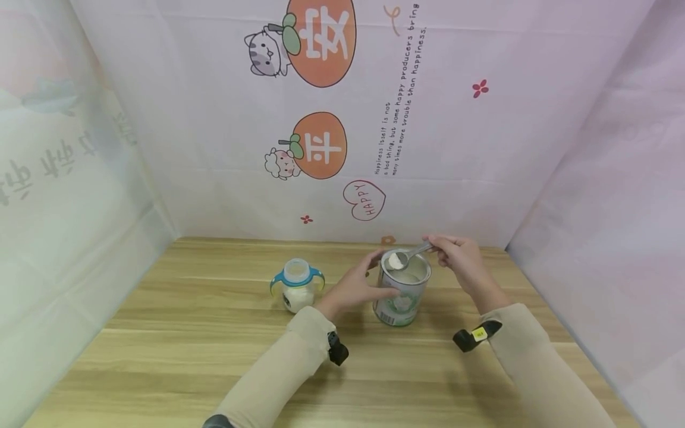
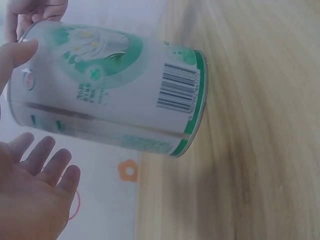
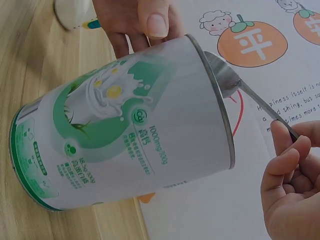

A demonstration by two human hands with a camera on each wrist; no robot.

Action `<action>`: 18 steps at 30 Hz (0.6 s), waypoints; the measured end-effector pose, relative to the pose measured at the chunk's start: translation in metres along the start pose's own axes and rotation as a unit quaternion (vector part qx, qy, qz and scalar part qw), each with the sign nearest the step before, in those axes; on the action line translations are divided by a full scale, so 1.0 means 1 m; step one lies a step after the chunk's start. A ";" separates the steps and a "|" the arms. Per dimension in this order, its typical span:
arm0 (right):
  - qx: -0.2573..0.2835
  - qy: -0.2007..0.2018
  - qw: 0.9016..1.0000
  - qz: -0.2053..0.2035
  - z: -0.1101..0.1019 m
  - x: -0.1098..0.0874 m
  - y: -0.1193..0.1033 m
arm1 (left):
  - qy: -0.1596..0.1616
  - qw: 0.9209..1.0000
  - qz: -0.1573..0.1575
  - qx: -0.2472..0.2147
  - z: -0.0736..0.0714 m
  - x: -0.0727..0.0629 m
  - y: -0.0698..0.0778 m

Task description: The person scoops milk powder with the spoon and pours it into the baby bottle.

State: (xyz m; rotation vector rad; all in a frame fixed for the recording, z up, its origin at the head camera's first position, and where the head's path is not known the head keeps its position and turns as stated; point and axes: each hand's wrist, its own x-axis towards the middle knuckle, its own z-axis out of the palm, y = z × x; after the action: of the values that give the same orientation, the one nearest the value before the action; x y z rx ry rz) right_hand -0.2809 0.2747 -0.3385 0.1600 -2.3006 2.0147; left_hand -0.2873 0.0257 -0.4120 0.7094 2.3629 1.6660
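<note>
A metal spoon [image 1: 412, 257] heaped with white powder is level with the mouth of an open milk powder can [image 1: 401, 300]. My right hand [image 1: 462, 261] pinches the spoon's handle between thumb and fingers, on the can's right. The can, white and green with a barcode, stands upright on the table. At its left side is my left hand [image 1: 361, 285], thumb toward the front and fingers toward the back. In the left wrist view those fingers [image 2: 56, 167] are fairly straight, with a gap showing between them and the can. The powder level inside the can is hard to make out.
A baby bottle [image 1: 298, 294] with blue and yellow handles stands left of the can, its top uncapped and white contents inside. The wooden table [image 1: 214, 333] ends at a printed cloth backdrop [image 1: 225, 196]; cloth also hangs at both sides.
</note>
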 end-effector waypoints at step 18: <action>0.009 -0.012 1.000 0.016 0.030 0.006 -0.006 | 0.027 0.998 0.032 0.051 -0.046 -0.014 0.009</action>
State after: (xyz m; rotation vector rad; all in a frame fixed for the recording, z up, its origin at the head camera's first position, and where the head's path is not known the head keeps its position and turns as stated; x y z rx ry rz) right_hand -0.2854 0.2438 -0.3358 0.1496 -2.3140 2.0614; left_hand -0.2905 -0.0168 -0.3887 0.7733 2.5041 1.6182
